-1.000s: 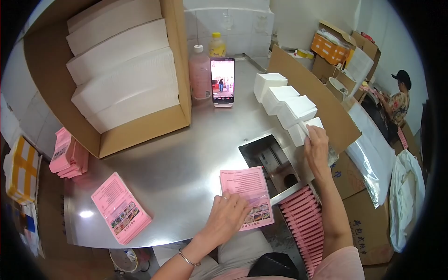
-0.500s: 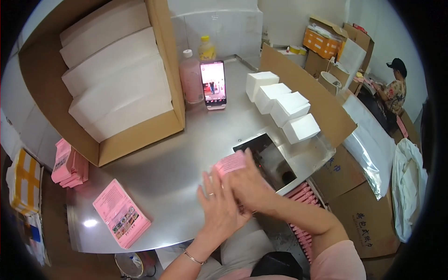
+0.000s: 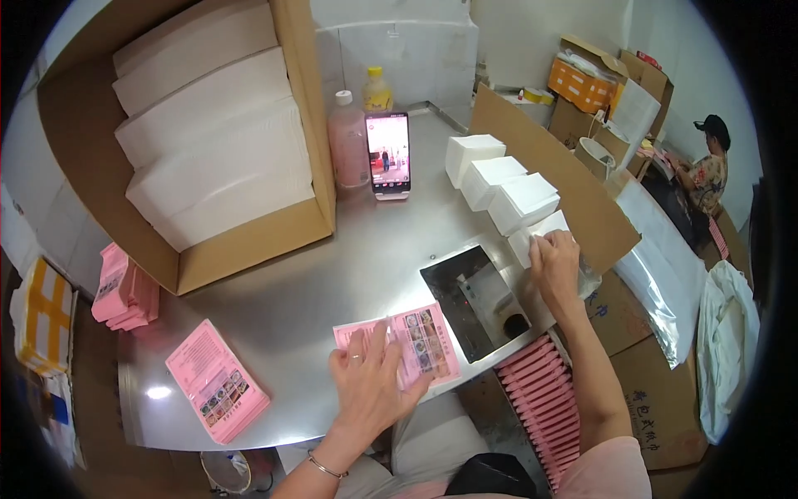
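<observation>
My left hand rests with spread fingers on a pink printed packet near the table's front edge. A clear film shows by its thumb. My right hand reaches to the right and pinches the top of the nearest white napkin stack. How deep its fingertips go into the stack is hidden. Behind it, more white napkin stacks stand in a slanting row. Between my hands lies a dark rectangular opening in the metal tabletop.
A large carton holds thick white napkin blocks. Pink packets lie at left. A phone stands before a pink bottle. Many pink packets line a box below the table. Another person sits far right.
My hands have come apart. The left has flattened onto the pink packet, and the right has moved right and taken hold of the nearest napkin stack.
</observation>
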